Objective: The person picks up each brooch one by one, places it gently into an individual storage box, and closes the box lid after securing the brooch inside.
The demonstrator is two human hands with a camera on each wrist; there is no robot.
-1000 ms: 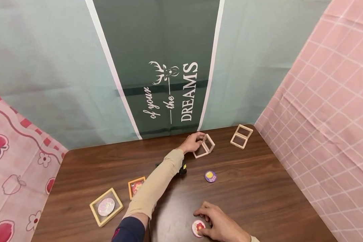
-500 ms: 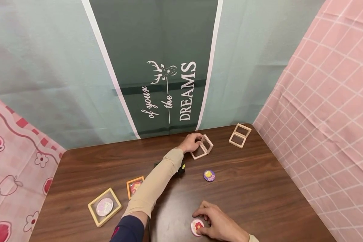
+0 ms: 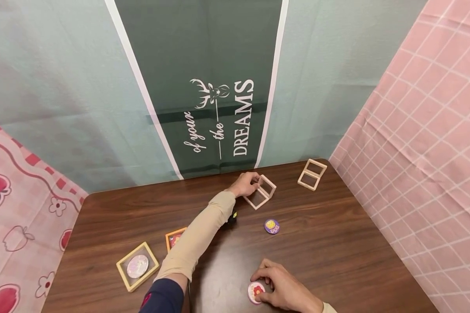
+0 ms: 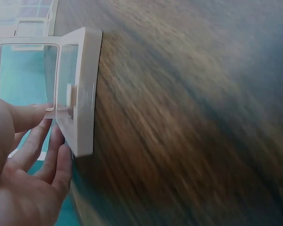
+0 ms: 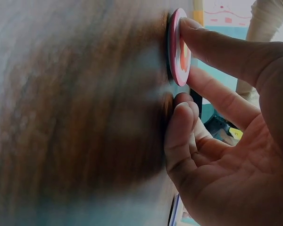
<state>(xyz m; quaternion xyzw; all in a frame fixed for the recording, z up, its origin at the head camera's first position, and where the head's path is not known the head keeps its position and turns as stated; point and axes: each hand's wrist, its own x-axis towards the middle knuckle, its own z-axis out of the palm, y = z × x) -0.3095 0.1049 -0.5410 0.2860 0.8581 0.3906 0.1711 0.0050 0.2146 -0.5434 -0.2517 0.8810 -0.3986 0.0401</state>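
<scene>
At the table's far edge, my left hand point(image 3: 246, 184) pinches a pale, hinged display frame point(image 3: 267, 187) between thumb and fingers. One half of the frame lies low while the other stands raised; clear film spans its windows in the left wrist view. Nearer my body, my right hand point(image 3: 283, 287) grips a round badge point(image 3: 255, 292) with a red flower on white. Its thumb lies on the badge's edge in the right wrist view, the badge close over the wood. A purple badge point(image 3: 272, 226) with a yellow figure lies between the two hands.
Another pale frame point(image 3: 312, 174) lies unfolded at the far right corner. On the left are a yellow frame point(image 3: 138, 267) holding a pale badge and an orange frame point(image 3: 170, 239) partly behind my left sleeve. A small black object point(image 3: 232, 218) sits beside that forearm.
My left hand has shifted the pale hinged frame slightly left and toward me, turning it a little. The right hand keeps its place at the flower badge.
</scene>
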